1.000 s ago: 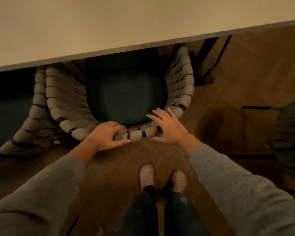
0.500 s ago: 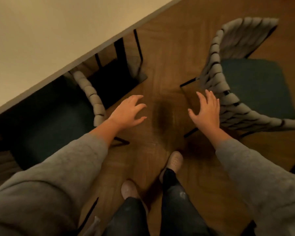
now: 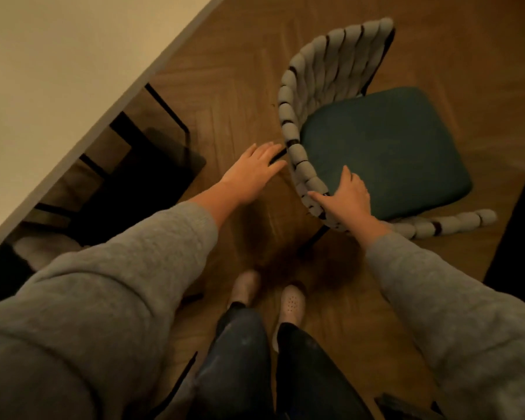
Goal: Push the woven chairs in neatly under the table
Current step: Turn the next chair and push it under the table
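Below, on a wooden floor point(image 3: 240, 71), a woven chair point(image 3: 373, 137) with a dark green seat stands well clear of the pale table point(image 3: 58, 56) at upper left. The right hand point(image 3: 344, 197) clasps its padded woven backrest rim. The left hand point(image 3: 252, 171), fingers spread, reaches toward that rim, seemingly just short of it.
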